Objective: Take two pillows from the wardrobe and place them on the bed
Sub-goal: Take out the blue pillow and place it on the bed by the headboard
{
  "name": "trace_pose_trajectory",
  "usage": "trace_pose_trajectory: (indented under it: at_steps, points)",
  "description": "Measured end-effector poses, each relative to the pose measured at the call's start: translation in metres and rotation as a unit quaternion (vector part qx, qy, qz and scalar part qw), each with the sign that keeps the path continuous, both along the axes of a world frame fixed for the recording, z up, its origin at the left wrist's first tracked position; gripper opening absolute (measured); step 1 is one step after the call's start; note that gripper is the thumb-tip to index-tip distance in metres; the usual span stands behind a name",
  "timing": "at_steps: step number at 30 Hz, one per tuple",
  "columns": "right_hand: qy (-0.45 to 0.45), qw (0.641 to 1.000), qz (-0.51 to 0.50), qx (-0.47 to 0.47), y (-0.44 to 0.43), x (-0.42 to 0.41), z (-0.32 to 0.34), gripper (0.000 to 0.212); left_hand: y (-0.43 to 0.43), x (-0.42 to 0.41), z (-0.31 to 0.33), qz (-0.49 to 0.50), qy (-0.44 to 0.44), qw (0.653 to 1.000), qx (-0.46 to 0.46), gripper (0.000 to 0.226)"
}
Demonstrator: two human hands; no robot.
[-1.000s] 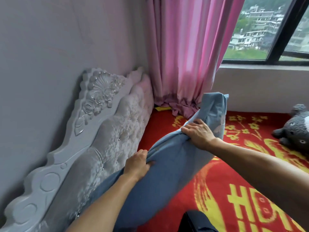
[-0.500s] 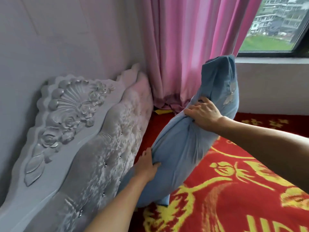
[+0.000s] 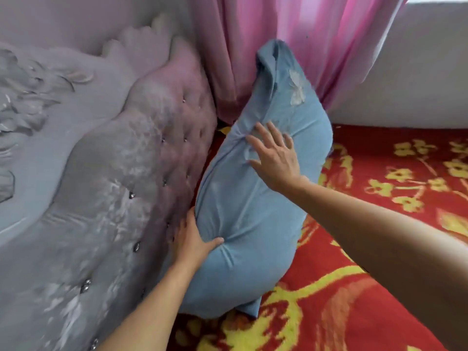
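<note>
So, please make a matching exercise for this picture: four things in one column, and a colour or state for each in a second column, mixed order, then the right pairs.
Things:
1. pillow
2. curtain
3. left hand
4. right hand

States:
A. pink, hanging behind the pillow
B. fingers spread, flat on the pillow's front
C. blue, standing on end against the headboard
D. gripping the pillow's lower edge

Pairs: 1-C, 2-A, 3-D, 4-B

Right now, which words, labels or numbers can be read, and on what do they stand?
None can be read.
Red blanket: only yellow flowers and curved patterns, no letters in view.
Blue pillow: a pale embroidered motif, no text.
</note>
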State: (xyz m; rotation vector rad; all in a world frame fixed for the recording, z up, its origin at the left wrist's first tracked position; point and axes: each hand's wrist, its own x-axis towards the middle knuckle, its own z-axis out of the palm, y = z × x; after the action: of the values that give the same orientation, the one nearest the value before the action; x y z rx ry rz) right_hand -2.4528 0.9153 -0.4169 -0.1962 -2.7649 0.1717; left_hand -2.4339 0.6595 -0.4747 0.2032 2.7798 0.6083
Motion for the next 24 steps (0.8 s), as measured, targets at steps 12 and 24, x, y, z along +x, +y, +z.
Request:
trace_pose_trajectory:
  at_steps: [12,24]
  points:
    - [-0.083,0.67,-0.36,-0.644,-0.015,0.09,-0.261,0.114,-0.028,-0.08,-0.101,0.05,-0.039,0.998,-0.026,0.09]
    - [0.182,0.766,-0.321,-0.526,0.0,0.049,-0.157,0.049,-0.002,-0.067,-0.123,0.162,0.057,0.973,0.156,0.059]
